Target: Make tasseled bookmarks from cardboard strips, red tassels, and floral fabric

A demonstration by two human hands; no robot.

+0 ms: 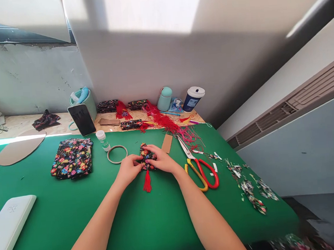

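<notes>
Both hands meet at a small black floral fabric bookmark (144, 151) with a red tassel (147, 181) hanging from its near end. My left hand (130, 167) pinches its left edge, thumb and fingers together. From the right, my right hand (161, 159) grips its other side, with fingers laid over the upper part. The hands cover some of the fabric. A brown card strip (166, 143) lies just beyond my right hand. Large scissors (200, 168) with red and yellow handles rest farther right, and a roll of tape (117, 154) sits left of the hands.
Folded floral cloth (72, 158), a glue bottle (103, 141) and a propped phone (82, 119) stand to the left. A white power bank (13, 233) is at near left. Red tassels (166, 121), a flask (164, 98) and a paper cup (193, 99) line the back. Fabric scraps (248, 191) lie right.
</notes>
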